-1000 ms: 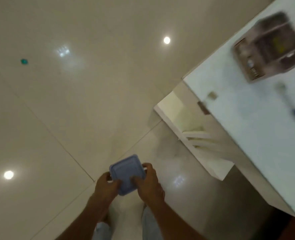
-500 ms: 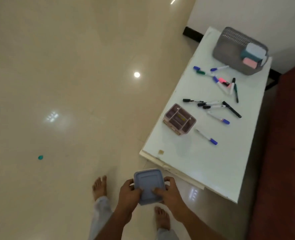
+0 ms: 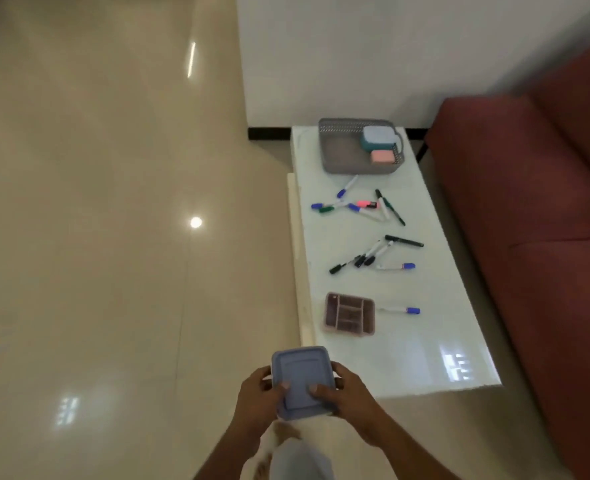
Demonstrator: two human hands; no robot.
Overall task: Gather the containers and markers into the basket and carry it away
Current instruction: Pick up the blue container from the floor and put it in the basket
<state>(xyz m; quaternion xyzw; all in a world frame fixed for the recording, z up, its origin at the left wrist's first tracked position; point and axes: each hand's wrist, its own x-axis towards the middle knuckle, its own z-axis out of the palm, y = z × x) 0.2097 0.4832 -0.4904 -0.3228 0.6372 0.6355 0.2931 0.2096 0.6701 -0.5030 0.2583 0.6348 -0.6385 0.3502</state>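
Both hands grip a blue lidded container [image 3: 302, 377] low in the view, just short of the white table's near end: my left hand [image 3: 257, 396] on its left side, my right hand [image 3: 347, 393] on its right, thumbs on the lid. At the table's far end stands a grey mesh basket [image 3: 342, 154] holding a teal container [image 3: 378, 138] and a pink container [image 3: 383, 156]. Several markers [image 3: 373, 254] lie scattered mid-table, with more markers [image 3: 359, 205] nearer the basket. A pink divided organiser [image 3: 349, 314] sits near me beside a blue-capped marker [image 3: 400, 310].
The white table [image 3: 400, 362] runs away from me along a dark red sofa [image 3: 535, 237] on the right. A white wall [image 3: 355, 57] rises behind the basket. Glossy beige floor [image 3: 96, 237] spreads to the left. My leg shows below my hands.
My view has swung round so the table now runs straight ahead. The blue container stays held in both hands, now closer to the table's near end.
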